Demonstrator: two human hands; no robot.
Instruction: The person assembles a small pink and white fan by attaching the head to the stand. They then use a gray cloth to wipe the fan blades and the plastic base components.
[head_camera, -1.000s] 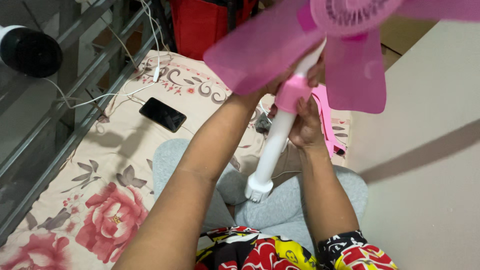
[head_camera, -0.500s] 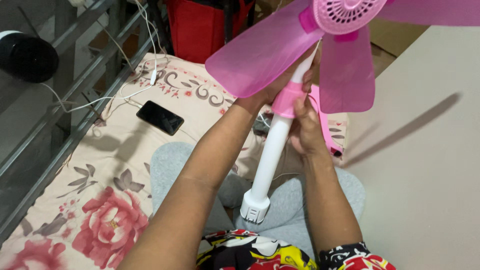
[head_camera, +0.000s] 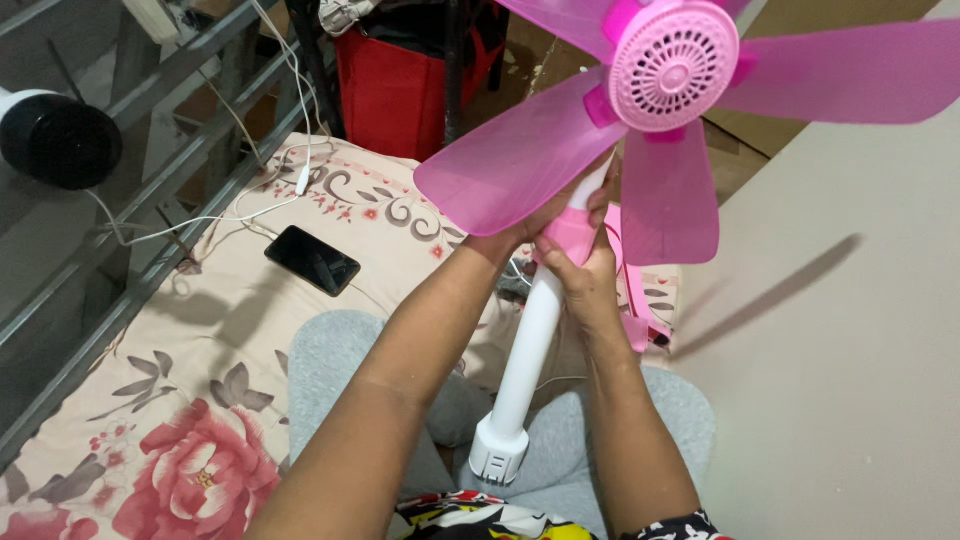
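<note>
Left of the left hand (head_camera: 535, 225) a black phone (head_camera: 312, 260) lies on the floral mattress (head_camera: 200, 400); a red bag (head_camera: 395, 85) stands beyond. Both hands grip the pink collar (head_camera: 575, 232) on the white fan pole (head_camera: 525, 350), the right hand (head_camera: 585, 285) just below; pink blades (head_camera: 520, 170) hide the left fingers. Since earlier, the fan head (head_camera: 672, 65) has dropped fully into view.

Bright, even indoor light; a soft diagonal shadow crosses the wall (head_camera: 830, 330), focus mostly sharp.
</note>
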